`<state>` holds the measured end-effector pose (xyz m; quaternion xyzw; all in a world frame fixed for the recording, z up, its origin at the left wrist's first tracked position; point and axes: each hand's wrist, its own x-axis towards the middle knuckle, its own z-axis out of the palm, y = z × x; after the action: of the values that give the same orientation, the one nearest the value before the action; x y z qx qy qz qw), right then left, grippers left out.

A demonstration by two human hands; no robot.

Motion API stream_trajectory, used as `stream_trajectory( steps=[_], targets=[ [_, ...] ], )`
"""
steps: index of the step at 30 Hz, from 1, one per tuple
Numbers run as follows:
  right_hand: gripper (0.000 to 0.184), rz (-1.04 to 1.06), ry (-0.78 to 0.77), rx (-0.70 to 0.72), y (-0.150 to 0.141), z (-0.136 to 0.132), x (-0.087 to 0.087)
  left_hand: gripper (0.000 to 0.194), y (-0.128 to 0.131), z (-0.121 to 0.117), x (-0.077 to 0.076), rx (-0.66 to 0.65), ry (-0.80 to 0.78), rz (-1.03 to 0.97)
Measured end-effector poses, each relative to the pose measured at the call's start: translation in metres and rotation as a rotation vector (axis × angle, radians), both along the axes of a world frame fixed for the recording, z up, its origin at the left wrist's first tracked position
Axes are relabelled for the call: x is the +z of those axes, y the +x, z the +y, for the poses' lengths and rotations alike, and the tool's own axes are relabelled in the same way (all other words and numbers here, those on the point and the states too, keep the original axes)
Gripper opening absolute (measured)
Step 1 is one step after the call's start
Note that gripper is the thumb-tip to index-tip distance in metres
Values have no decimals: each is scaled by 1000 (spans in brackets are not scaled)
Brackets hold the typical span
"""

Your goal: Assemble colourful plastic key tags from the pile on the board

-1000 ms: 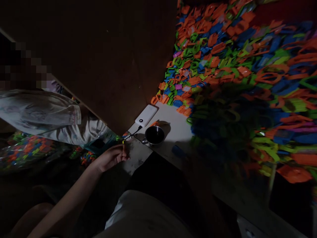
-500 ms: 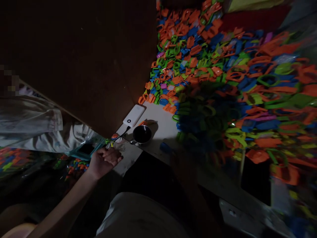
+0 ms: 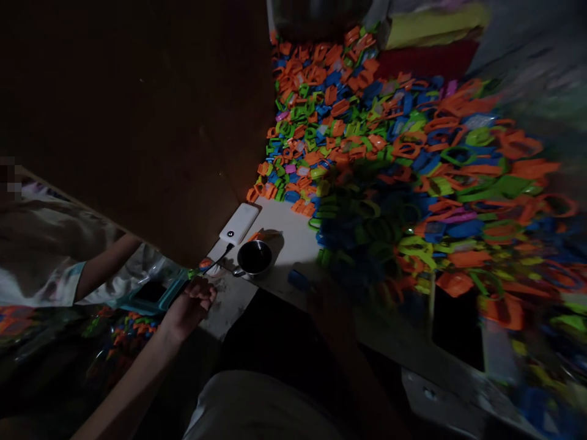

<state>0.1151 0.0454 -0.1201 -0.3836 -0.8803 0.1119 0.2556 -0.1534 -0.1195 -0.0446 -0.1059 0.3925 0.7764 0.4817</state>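
Observation:
My left hand (image 3: pixel 193 304) is at the table's left edge, palm side partly up and fingers curled closed. Whatever may be inside those fingers is hidden. Just beyond it lie a small orange and green piece and a black cable (image 3: pixel 218 260). In deep shadow near the front edge, my right hand (image 3: pixel 329 300) has its fingers around one end of a blue plastic piece (image 3: pixel 299 280), which points out to the left. Beyond and right of that hand spreads a large heap of orange, green, blue and yellow plastic pieces (image 3: pixel 413 146).
A metal cup (image 3: pixel 255 258) of dark liquid stands near the edge, beside a white power bank (image 3: pixel 239 223). A dark brown panel (image 3: pixel 137 122) rises at left. Past it, a co-worker's forearm (image 3: pixel 105 264) is above a teal tray (image 3: pixel 128 304). A dark phone-like slab (image 3: pixel 457 324) lies right.
The view has shifted, so the scene sits lower and further left. The co-worker's forearm has come into sight by the panel. Both my hands keep nearly the same pose.

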Motion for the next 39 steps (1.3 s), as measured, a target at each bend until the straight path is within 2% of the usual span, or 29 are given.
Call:
stream_trajectory(
  steps=[4, 10, 13, 16, 17, 19, 22, 24, 25, 28, 30, 33, 37, 39],
  targets=[
    [16, 15, 28, -17, -1, -1, 0, 26, 0, 0, -3, -15, -61, 30],
    [24, 114, 124, -7, 1, 0, -7, 10, 1, 1, 4, -134, -56, -132],
    [24, 159, 121, 22, -2, -2, -2, 26, 1, 0, 5, -185, -73, -129],
    [29, 179, 74, 53, -19, -6, 13, 47, 2, -4, 3, -227, -52, -127],
    [36, 189, 45, 72, -29, -7, 20, 49, 3, -5, 2, -242, -51, -136],
    [62, 259, -70, 111, -53, -6, 33, 46, 5, -7, 0, -280, -83, -142],
    [100, 302, -207, 202, -90, -2, 47, 21, 9, -10, 0, -324, -146, -110],
    [114, 283, -302, 217, -108, 2, 52, 7, 13, -12, 2, -303, -187, -42],
    [118, 280, -347, 222, -114, 4, 53, 14, 14, -12, 3, -285, -203, -6],
    [120, 312, -441, 254, -122, 5, 54, 36, 15, -13, 8, -224, -200, 46],
    [117, 366, -473, 278, -124, 3, 53, 41, 14, -14, 9, -176, -156, 69],
    [112, 468, -493, 294, -124, -1, 51, 30, 9, -18, 10, -123, -45, 96],
    [108, 549, -451, 277, -119, -9, 55, 34, 5, -22, 10, -100, 174, 5],
    [109, 593, -429, 285, -112, -14, 58, 31, 3, -21, 11, -79, 222, 8]
  ],
)
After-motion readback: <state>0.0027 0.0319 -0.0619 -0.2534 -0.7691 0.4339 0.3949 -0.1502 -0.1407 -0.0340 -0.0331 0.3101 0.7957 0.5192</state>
